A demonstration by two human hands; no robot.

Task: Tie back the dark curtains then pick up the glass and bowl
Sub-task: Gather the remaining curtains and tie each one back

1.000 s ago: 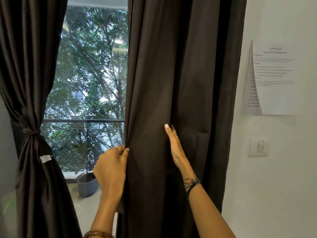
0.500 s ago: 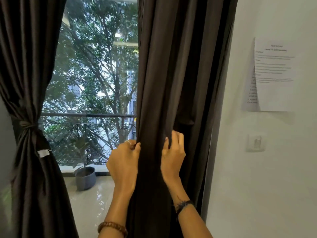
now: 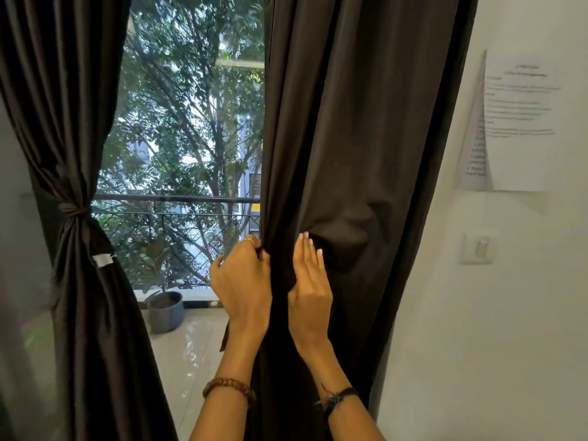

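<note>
The right dark curtain (image 3: 356,138) hangs loose beside the white wall. My left hand (image 3: 241,281) pinches its left edge at waist height. My right hand (image 3: 310,284) presses into the folds just right of it, fingers curled around bunched cloth. The left dark curtain (image 3: 63,122) is gathered and held by a knotted tie (image 3: 74,213), with a white tag below the knot. A glass and a bowl do not show in this view.
A big window (image 3: 191,138) between the curtains shows trees and a balcony railing. A grey plant pot (image 3: 165,310) stands on the shiny floor outside. On the wall at right hang a paper sheet (image 3: 518,122) and a light switch (image 3: 477,248).
My hands have come closer together on the right curtain and pushed it to the right, bunching the cloth. More of the window shows.
</note>
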